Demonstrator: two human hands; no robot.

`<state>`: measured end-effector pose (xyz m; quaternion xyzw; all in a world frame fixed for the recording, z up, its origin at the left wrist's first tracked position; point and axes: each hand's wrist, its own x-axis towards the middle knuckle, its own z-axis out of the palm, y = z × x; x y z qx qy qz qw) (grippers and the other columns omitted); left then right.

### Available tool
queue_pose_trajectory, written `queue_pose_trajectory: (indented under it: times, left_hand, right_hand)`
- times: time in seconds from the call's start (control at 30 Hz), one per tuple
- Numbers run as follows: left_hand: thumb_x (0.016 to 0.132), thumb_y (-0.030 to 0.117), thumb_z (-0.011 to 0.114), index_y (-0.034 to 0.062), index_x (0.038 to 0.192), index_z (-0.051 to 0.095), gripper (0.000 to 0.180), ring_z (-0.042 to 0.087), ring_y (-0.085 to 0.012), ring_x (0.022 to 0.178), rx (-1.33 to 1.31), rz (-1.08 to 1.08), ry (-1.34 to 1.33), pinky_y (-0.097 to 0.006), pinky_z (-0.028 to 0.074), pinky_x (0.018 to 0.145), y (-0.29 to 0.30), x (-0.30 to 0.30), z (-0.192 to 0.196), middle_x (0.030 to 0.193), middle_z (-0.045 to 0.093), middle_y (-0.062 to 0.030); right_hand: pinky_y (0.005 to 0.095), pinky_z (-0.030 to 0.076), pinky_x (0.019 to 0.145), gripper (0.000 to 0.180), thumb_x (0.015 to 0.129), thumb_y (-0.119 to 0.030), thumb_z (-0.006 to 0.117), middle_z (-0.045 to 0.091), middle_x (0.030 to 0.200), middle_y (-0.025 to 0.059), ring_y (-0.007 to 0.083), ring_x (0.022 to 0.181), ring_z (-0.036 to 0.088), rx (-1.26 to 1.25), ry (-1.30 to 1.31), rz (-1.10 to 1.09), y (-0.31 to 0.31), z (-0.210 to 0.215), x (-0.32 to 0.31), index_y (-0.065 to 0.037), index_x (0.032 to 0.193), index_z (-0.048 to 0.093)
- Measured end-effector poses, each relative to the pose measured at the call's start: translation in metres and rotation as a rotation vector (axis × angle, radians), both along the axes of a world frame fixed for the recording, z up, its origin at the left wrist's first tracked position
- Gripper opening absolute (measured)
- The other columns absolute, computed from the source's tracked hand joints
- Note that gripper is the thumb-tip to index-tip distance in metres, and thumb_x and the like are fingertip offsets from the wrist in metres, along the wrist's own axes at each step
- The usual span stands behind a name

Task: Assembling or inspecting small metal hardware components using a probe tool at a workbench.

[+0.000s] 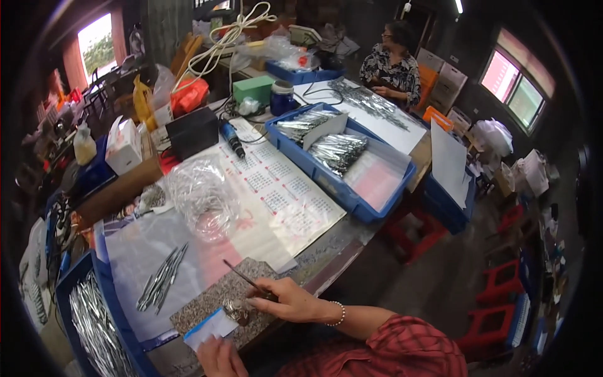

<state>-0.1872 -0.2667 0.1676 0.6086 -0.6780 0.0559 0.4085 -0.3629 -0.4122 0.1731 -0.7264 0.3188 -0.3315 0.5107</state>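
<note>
My right hand (286,301) is closed around a slim dark stick-like tool (242,271), whose thin end points up and to the left. Below its fingertips lies a small shiny brownish clump (235,309), too blurred to name. The fingers of my left hand (220,357) are together at the lower edge of a small white packet with a blue edge (213,327), seemingly gripping it. Both hands are over a speckled stone board (195,308). Left of the board, a small bunch of slender silvery metal pieces (162,279) rests on translucent sheeting (132,251).
A blue bin (63,292) of similar pieces stands at the left; another blue tray (377,210) sits farther right. Clear plastic bags (204,198), a printed sheet (295,220) and a blue handheld tool (232,139) lie beyond. Across the table sits another person (396,66). Red stools (490,323) stand right.
</note>
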Motion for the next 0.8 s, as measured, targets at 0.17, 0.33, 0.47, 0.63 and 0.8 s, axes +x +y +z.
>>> queue_pose_trajectory:
  times: [0.17,0.33,0.47,0.63,0.8]
  left_hand:
    - [0.077,0.003,0.064,0.0021,0.094,0.063,0.017,0.063,-0.0306,0.076,0.017,-0.525,0.166,-0.041,0.051,0.068,0.024,-0.022,-0.022,0.084,0.064,-0.014]
    - [0.087,0.016,0.059,0.0049,0.103,0.062,0.02,0.062,-0.0331,0.08,0.528,-0.337,0.116,-0.042,0.051,0.07,0.026,-0.035,-0.068,0.089,0.064,-0.0176]
    - [0.094,0.023,0.05,0.003,0.116,0.055,0.03,0.061,-0.0333,0.093,1.248,-0.101,-0.035,-0.041,0.05,0.076,0.036,-0.004,-0.131,0.102,0.062,-0.0214]
    - [0.092,0.024,0.052,0.003,0.115,0.056,0.032,0.06,-0.0343,0.096,1.218,-0.062,-0.041,-0.042,0.048,0.08,0.019,-0.002,-0.156,0.105,0.061,-0.0213]
    - [0.091,0.025,0.053,0.003,0.115,0.057,0.033,0.058,-0.0354,0.099,1.168,0.014,-0.031,-0.044,0.045,0.084,0.016,-0.001,-0.16,0.108,0.06,-0.0212]
  right_hand:
    - [0.0188,0.042,0.055,0.015,0.096,-0.015,0.052,0.058,0.08,0.0006,0.0042,0.062,0.051,0.452,-0.237,0.071,0.003,-0.017,-0.013,-0.002,0.102,0.051]
    - [0.0195,0.043,0.057,0.018,0.095,-0.012,0.052,0.061,0.088,0.0022,0.0043,0.063,0.051,0.451,-0.324,0.077,0.004,-0.02,-0.012,-0.002,0.11,0.051]
    - [0.0199,0.043,0.06,0.021,0.091,-0.008,0.054,0.063,0.088,0.0017,0.0035,0.065,0.051,0.309,-0.233,0.087,0.006,-0.018,-0.003,-0.002,0.112,0.054]
    - [0.0252,0.046,0.063,0.019,0.087,-0.008,0.055,0.063,0.072,0.0053,0.0079,0.07,0.058,0.201,-0.167,0.046,0.004,-0.021,-0.006,0.002,0.104,0.057]
    - [0.0253,0.046,0.061,0.019,0.087,-0.01,0.058,0.061,0.069,0.0044,0.0078,0.065,0.056,0.227,-0.198,0.04,0.005,-0.023,-0.006,0.002,0.102,0.057]
